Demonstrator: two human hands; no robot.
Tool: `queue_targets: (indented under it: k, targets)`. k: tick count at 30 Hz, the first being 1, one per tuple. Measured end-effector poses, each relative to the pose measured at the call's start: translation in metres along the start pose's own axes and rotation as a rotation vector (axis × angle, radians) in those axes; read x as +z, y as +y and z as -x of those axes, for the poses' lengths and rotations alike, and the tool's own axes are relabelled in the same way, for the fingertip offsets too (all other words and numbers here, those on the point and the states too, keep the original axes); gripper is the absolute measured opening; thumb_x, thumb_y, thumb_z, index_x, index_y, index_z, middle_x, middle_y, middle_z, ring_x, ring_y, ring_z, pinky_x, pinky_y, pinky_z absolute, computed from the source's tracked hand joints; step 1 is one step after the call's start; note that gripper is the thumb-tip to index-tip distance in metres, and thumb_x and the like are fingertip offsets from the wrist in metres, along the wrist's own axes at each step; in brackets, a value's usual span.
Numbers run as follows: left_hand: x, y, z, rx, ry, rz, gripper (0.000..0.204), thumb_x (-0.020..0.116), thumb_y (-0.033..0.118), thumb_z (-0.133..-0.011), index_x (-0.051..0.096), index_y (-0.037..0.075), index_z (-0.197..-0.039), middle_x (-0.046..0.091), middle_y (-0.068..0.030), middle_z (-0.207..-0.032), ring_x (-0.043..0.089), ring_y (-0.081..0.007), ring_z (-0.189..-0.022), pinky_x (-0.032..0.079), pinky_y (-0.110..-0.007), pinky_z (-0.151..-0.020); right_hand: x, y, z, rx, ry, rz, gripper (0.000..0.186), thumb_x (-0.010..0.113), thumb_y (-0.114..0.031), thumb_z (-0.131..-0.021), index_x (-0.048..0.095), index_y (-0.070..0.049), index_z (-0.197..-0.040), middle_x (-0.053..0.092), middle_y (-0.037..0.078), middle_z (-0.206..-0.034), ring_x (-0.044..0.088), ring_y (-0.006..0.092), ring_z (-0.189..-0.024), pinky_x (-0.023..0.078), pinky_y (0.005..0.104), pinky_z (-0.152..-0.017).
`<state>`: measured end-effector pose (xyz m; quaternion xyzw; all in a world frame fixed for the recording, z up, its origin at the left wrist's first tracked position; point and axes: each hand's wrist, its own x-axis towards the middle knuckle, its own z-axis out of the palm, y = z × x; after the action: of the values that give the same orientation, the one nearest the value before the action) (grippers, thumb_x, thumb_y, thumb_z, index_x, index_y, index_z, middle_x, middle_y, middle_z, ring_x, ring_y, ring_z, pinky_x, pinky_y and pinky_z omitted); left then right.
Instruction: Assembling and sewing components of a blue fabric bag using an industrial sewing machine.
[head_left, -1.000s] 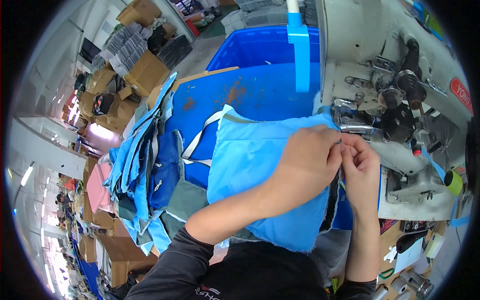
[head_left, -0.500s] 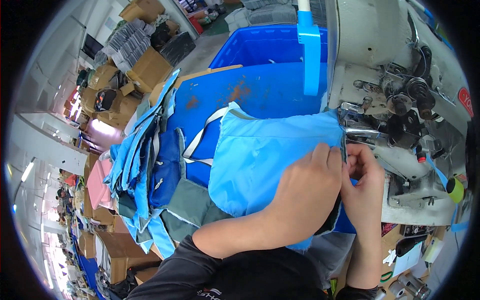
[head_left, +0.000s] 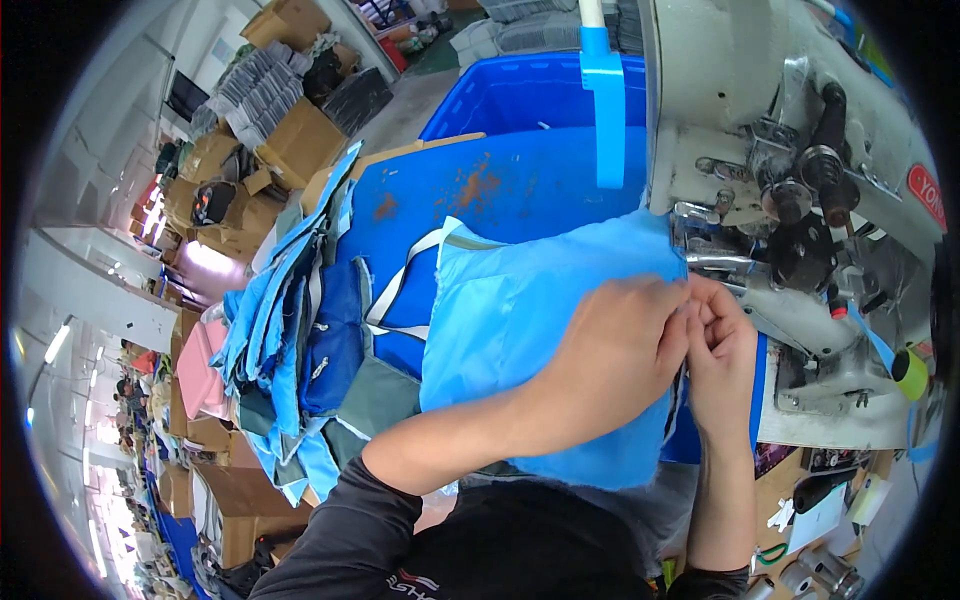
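A light blue fabric piece (head_left: 510, 330) lies across the blue table, its far right corner at the metal parts of the sewing machine (head_left: 740, 260). My left hand (head_left: 625, 345) rests over the fabric with its fingers closed on the right edge, slightly blurred. Against its fingertips, my right hand (head_left: 722, 350) is closed in a pinch at the same edge. Exactly what lies between the right fingertips is hidden. A white strap (head_left: 400, 275) loops out from the fabric's left side.
Left of the fabric, a stack of blue and dark green fabric pieces (head_left: 290, 340) leans on the table (head_left: 430, 180). Behind stands a blue plastic bin (head_left: 490, 95). A light blue bracket (head_left: 605, 120) hangs beside the machine. Green-handled scissors (head_left: 770, 553) and thread spools (head_left: 820, 575) sit lower right.
Both hands have shifted slightly up along the fabric edge. More light blue fabric now spreads below my left forearm and wrist, covering the dark layer seen there before.
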<state>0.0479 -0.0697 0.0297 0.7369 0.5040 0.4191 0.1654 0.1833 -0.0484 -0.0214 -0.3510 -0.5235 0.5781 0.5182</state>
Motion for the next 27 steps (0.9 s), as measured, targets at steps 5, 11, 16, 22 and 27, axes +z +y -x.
queue_targets:
  k: [5, 11, 16, 22, 27]
  targets:
    - [0.008, -0.008, -0.010, 0.001, 0.035, 0.020, 0.003, 0.062, 0.002, -0.084, 0.063, -0.001, -0.084, 0.059, -0.0178, -0.071, 0.059, -0.0354, -0.063, 0.044, -0.041, -0.056, -0.003, -0.003, -0.008, 0.024, 0.033, 0.002, 0.019, 0.052, 0.000, -0.099, 0.061, 0.003, -0.115, 0.066, 0.000, -0.087, 0.055, 0.0001, -0.070, 0.042, 0.0163, -0.059]
    - [-0.006, -0.002, 0.005, -0.018, -0.058, 0.053, 0.024, 0.069, 0.009, -0.082, 0.066, 0.001, -0.104, 0.063, -0.0145, -0.085, 0.062, -0.0314, -0.072, 0.048, -0.039, -0.062, -0.012, -0.011, -0.008, 0.068, -0.030, 0.058, 0.015, 0.053, -0.003, -0.099, 0.064, 0.000, -0.108, 0.062, -0.005, -0.076, 0.046, -0.0012, -0.057, 0.035, 0.0164, -0.050]
    - [-0.023, 0.015, 0.045, 0.208, -0.020, -0.183, 0.058, 0.077, 0.011, -0.073, 0.059, -0.001, -0.127, 0.063, -0.0113, -0.104, 0.062, -0.0306, -0.081, 0.050, -0.039, -0.070, -0.009, -0.014, 0.012, 0.039, 0.015, 0.135, 0.028, 0.060, 0.004, -0.091, 0.057, 0.000, -0.118, 0.063, 0.001, -0.093, 0.052, 0.0021, -0.074, 0.045, 0.0183, -0.066]
    - [-0.020, 0.011, 0.052, 0.311, 0.124, -0.260, 0.054, 0.075, 0.005, -0.063, 0.065, -0.004, -0.115, 0.066, -0.0156, -0.109, 0.065, -0.0312, -0.088, 0.050, -0.039, -0.075, 0.014, -0.013, 0.020, -0.158, 0.125, 0.428, 0.049, 0.065, 0.007, -0.080, 0.052, 0.001, -0.127, 0.059, 0.011, -0.111, 0.059, 0.0173, -0.098, 0.051, 0.0291, -0.083]
    - [-0.016, 0.010, 0.047, 0.420, 0.238, -0.541, 0.037, 0.070, 0.003, -0.067, 0.068, -0.005, -0.103, 0.067, -0.0159, -0.107, 0.067, -0.0277, -0.089, 0.050, -0.034, -0.074, 0.024, -0.019, 0.033, -0.167, 0.157, 0.539, 0.058, 0.062, 0.012, -0.073, 0.045, 0.003, -0.127, 0.053, 0.020, -0.122, 0.060, 0.0303, -0.103, 0.052, 0.0394, -0.088]
